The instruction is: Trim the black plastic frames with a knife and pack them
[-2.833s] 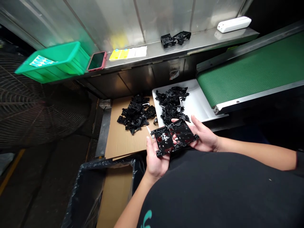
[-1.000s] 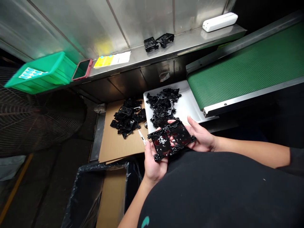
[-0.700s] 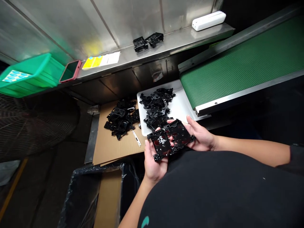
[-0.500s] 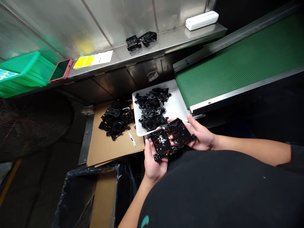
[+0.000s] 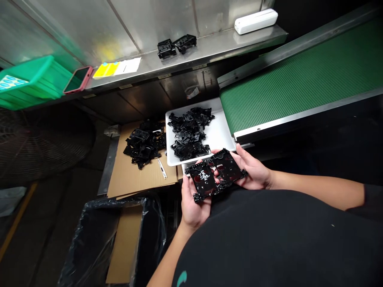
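While both hands hold one black plastic moulded frame (image 5: 202,179) up in front of the body, the moment shows this single piece raised in the air and not laid on any surface. The left hand (image 5: 194,211) supports its lower corner from under, with the fingers curved and only partly closed, and the right hand (image 5: 254,171) carries the other end with the fingers spread, so both have hold of it lightly at its edges. The frame is just past the near edge of a white tray (image 5: 215,137), which carries one heap of black parts (image 5: 188,131). Beside this tray, a cardboard sheet (image 5: 119,175) carries a second heap (image 5: 143,143) and one small white-handled blade (image 5: 162,168); the pieces in both heaps lie too tangled to count. On the steel shelf (image 5: 209,52) lie two more black parts (image 5: 176,46), and at the shelf's left end are one phone in a pink case (image 5: 78,79) and one green plastic bin (image 5: 36,81).
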A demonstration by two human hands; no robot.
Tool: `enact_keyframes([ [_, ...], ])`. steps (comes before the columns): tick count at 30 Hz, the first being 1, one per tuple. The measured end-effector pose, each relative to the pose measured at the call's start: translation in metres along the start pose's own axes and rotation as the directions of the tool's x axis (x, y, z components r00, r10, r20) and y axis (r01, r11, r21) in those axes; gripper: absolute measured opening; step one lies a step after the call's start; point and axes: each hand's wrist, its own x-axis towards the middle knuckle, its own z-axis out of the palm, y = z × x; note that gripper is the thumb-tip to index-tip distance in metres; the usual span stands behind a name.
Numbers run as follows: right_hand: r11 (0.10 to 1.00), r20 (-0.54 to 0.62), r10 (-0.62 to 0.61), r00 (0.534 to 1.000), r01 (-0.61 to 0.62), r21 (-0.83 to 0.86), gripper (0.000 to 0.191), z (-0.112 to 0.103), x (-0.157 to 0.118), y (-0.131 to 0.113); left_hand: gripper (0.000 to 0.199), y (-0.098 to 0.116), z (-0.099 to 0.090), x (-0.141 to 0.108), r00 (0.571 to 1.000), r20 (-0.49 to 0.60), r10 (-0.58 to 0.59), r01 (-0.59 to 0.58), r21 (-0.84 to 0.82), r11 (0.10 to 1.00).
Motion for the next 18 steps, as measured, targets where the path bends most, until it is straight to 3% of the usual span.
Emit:
enact_keyframes([
  [8, 0.999, 0.029, 0.014, 0.999, -0.013, -0.031, 0.073, -0.009, -0.009, 0.006, 0.054, -0.011, 0.001, -0.010, 0.999, -0.029, 0.019, -0.018, 0.016, 1.000],
  [18, 0.998, -0.010, -0.056, 0.998, 0.056, -0.028, 0.074, -0.012, -0.025, 0.011, 0.055, -0.017, 0.006, -0.014, 0.999, -0.036, -0.003, 0.005, 0.064, 0.998],
])
